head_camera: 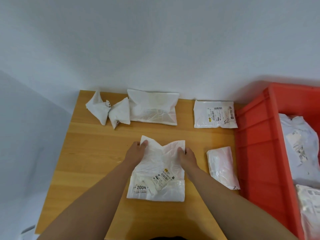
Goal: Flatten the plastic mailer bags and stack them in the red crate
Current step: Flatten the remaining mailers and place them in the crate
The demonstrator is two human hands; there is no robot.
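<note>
Head cam: L hand (138, 149) and R hand (187, 157) each pinch a far corner of the white mailer (158, 172) lying ctr frame on the wood table (83, 161), fingers curled on the plastic. Red crate (256, 146) at right edge w/ bags inside (301, 146); crumpled bags (109, 111) upper left, 3 flatter ones (153, 108) toward ctr/right.

On the table (83, 163), one bag (155, 170) lies near the front edge under both hands. Four bags lie along the back edge. The crate (256, 153) stands at the right edge, with bags in it.
</note>
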